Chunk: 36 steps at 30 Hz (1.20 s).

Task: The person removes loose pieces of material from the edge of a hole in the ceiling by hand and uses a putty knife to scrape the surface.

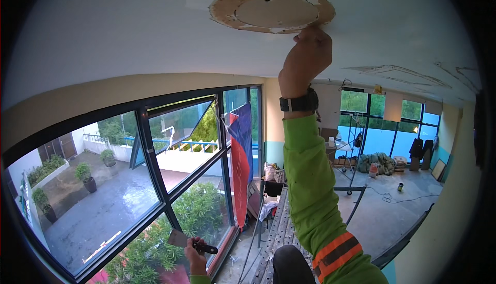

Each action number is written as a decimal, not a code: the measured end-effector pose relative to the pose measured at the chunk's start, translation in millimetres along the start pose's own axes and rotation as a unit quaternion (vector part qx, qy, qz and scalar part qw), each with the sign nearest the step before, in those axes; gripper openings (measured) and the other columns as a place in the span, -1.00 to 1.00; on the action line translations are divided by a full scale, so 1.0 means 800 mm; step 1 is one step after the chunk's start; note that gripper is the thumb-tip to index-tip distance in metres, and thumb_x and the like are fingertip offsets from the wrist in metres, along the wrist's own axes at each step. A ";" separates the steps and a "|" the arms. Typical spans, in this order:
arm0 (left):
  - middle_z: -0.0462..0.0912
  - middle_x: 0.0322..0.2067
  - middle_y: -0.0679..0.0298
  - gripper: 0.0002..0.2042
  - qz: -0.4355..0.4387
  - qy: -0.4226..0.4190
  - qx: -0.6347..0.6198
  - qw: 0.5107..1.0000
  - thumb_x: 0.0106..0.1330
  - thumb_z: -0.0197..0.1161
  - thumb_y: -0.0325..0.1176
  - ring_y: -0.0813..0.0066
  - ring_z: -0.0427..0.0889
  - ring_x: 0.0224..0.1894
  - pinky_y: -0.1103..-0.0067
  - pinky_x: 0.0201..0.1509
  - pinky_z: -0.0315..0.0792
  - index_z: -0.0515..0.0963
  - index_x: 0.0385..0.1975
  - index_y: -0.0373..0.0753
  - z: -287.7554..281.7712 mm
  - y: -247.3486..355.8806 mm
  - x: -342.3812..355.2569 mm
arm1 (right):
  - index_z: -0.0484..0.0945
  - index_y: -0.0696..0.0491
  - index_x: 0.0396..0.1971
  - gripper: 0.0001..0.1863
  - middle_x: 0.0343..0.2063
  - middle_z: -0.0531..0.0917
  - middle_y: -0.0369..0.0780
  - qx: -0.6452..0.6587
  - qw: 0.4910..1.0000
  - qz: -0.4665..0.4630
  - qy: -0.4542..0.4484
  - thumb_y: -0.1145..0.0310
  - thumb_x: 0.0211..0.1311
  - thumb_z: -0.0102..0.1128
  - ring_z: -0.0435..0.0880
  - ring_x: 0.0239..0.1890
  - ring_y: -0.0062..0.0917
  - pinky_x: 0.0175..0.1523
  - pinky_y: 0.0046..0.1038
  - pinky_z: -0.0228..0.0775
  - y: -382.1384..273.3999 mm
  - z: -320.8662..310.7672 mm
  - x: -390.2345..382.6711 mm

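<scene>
Overhead, the white ceiling (170,36) has a round patch (276,11) with a torn brown ring (223,13) about it. My right hand (309,51) reaches up to the ring's near right edge, its fingers bent together against it. Whatever they may pinch is hidden behind the hand. Low down, well below the ceiling, my left hand (195,259) grips a putty knife by its black handle (206,248). The knife's flat metal blade (177,238) points left, in front of the window.
A perforated metal scaffold plank (277,232) runs beneath me, by my knee (290,266). Large framed windows (170,201) stand at the left, beside a hanging red and blue flag (241,150). Across the room are a wheeled scaffold frame (353,155), sacks (377,164) and a floor cable (395,199).
</scene>
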<state>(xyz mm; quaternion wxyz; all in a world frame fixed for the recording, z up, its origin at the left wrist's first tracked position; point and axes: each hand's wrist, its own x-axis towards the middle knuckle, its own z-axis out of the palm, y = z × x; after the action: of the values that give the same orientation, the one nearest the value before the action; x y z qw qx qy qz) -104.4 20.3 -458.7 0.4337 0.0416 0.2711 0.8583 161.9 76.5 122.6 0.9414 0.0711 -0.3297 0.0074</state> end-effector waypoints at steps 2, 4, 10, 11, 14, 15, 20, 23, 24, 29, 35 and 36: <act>0.55 -0.46 0.20 -0.83 0.008 0.006 0.009 1.000 0.35 0.06 -0.28 0.28 0.58 -0.43 0.36 -0.36 0.53 0.41 -0.35 -0.25 -0.001 0.000 0.000 | 0.48 0.24 -0.39 -0.89 -0.56 0.52 -0.25 -0.018 0.999 -0.047 -0.020 0.51 0.10 0.05 0.47 -0.51 -0.58 -0.34 -0.54 0.34 0.005 -0.002 -0.006; 0.55 -0.46 0.20 -0.83 0.007 0.006 0.008 1.000 0.35 0.06 -0.28 0.28 0.58 -0.43 0.36 -0.36 0.52 0.41 -0.34 -0.26 0.002 0.001 -0.003 | 0.47 0.21 -0.40 -0.91 -0.57 0.51 -0.24 0.004 0.998 -0.045 -0.043 0.53 0.10 0.03 0.47 -0.52 -0.57 -0.32 -0.54 0.35 0.000 -0.008 -0.015; 0.54 -0.46 0.20 -0.83 0.007 -0.003 0.003 1.000 0.36 0.05 -0.28 0.28 0.57 -0.43 0.35 -0.36 0.52 0.41 -0.34 -0.26 -0.001 0.003 -0.004 | 0.45 0.20 -0.40 -0.92 -0.54 0.50 -0.27 0.070 0.984 0.121 -0.109 0.49 0.18 0.05 0.47 -0.49 -0.61 -0.32 -0.55 0.35 0.011 -0.030 -0.015; 0.54 -0.46 0.19 -0.83 0.009 -0.003 0.004 1.000 0.36 0.05 -0.29 0.29 0.57 -0.42 0.34 -0.36 0.52 0.41 -0.35 -0.26 -0.002 0.004 -0.005 | 0.45 0.20 -0.40 -0.92 -0.54 0.50 -0.27 0.071 0.984 0.122 -0.109 0.49 0.18 0.05 0.47 -0.49 -0.61 -0.32 -0.55 0.35 0.012 -0.028 -0.016; 0.54 -0.46 0.19 -0.83 0.000 -0.008 0.002 1.000 0.36 0.05 -0.29 0.29 0.57 -0.43 0.35 -0.36 0.52 0.40 -0.35 -0.26 0.005 0.001 -0.005 | 0.49 0.21 -0.37 -0.90 -0.56 0.54 -0.26 0.062 0.996 0.024 -0.058 0.49 0.16 0.11 0.50 -0.51 -0.59 -0.31 -0.53 0.39 0.013 -0.025 -0.002; 0.54 -0.46 0.19 -0.83 0.000 -0.007 0.002 1.000 0.36 0.05 -0.29 0.29 0.57 -0.43 0.35 -0.36 0.52 0.40 -0.35 -0.26 0.003 0.001 -0.005 | 0.50 0.22 -0.34 -0.88 -0.54 0.56 -0.25 0.033 0.998 -0.002 -0.052 0.49 0.15 0.14 0.51 -0.51 -0.60 -0.31 -0.54 0.40 0.013 -0.024 0.002; 0.53 -0.44 0.18 -0.84 0.006 -0.006 0.012 1.000 0.36 0.05 -0.29 0.29 0.57 -0.43 0.37 -0.36 0.53 0.40 -0.35 -0.26 0.002 0.000 -0.007 | 0.55 0.25 -0.31 -0.83 -0.48 0.62 -0.22 -0.012 0.998 -0.026 -0.051 0.47 0.15 0.19 0.55 -0.50 -0.61 -0.32 -0.57 0.40 0.008 -0.024 0.009; 0.53 -0.43 0.18 -0.84 0.006 -0.016 0.005 1.000 0.37 0.04 -0.29 0.29 0.57 -0.43 0.36 -0.36 0.53 0.39 -0.33 -0.26 -0.006 0.001 0.000 | 0.56 0.26 -0.33 -0.83 -0.51 0.63 -0.23 -0.026 0.998 -0.048 -0.036 0.46 0.14 0.21 0.56 -0.52 -0.62 -0.32 -0.59 0.40 0.010 -0.019 0.007; 0.53 -0.43 0.18 -0.84 0.005 -0.017 0.004 1.000 0.37 0.04 -0.29 0.29 0.57 -0.43 0.36 -0.36 0.53 0.39 -0.33 -0.26 -0.005 0.001 -0.001 | 0.56 0.26 -0.34 -0.84 -0.52 0.63 -0.22 -0.036 0.997 -0.059 -0.030 0.47 0.13 0.20 0.56 -0.53 -0.61 -0.33 -0.59 0.41 0.009 -0.019 0.008; 0.53 -0.43 0.17 -0.82 0.003 0.000 -0.003 1.000 0.39 0.02 -0.27 0.28 0.57 -0.43 0.35 -0.35 0.54 0.38 -0.30 -0.26 0.002 0.004 -0.005 | 0.56 0.27 -0.36 -0.84 -0.54 0.63 -0.22 -0.076 0.992 -0.101 -0.031 0.49 0.11 0.19 0.56 -0.55 -0.62 -0.34 -0.60 0.41 0.006 -0.018 0.010; 0.53 -0.45 0.17 -0.81 0.015 -0.004 0.013 1.000 0.40 0.00 -0.26 0.28 0.58 -0.43 0.35 -0.35 0.54 0.38 -0.33 -0.27 0.012 0.007 -0.012 | 0.53 0.28 -0.36 -0.84 -0.56 0.60 -0.20 -0.074 0.993 -0.090 -0.009 0.49 0.09 0.15 0.53 -0.57 -0.60 -0.38 -0.58 0.40 0.010 -0.006 0.008; 0.53 -0.45 0.17 -0.81 0.016 -0.004 0.013 1.000 0.40 0.00 -0.26 0.28 0.58 -0.43 0.35 -0.35 0.54 0.38 -0.33 -0.27 0.011 0.008 -0.012 | 0.52 0.27 -0.36 -0.82 -0.52 0.60 -0.18 -0.092 0.994 -0.063 0.003 0.44 0.12 0.15 0.55 -0.50 -0.53 -0.31 -0.51 0.41 0.008 -0.003 0.004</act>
<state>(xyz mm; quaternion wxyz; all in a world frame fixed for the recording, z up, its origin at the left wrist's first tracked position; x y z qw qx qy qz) -100.4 13.6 -446.6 0.4201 0.0550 0.2801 0.8614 165.2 83.3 123.6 0.9436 0.0047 -0.3208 -0.0817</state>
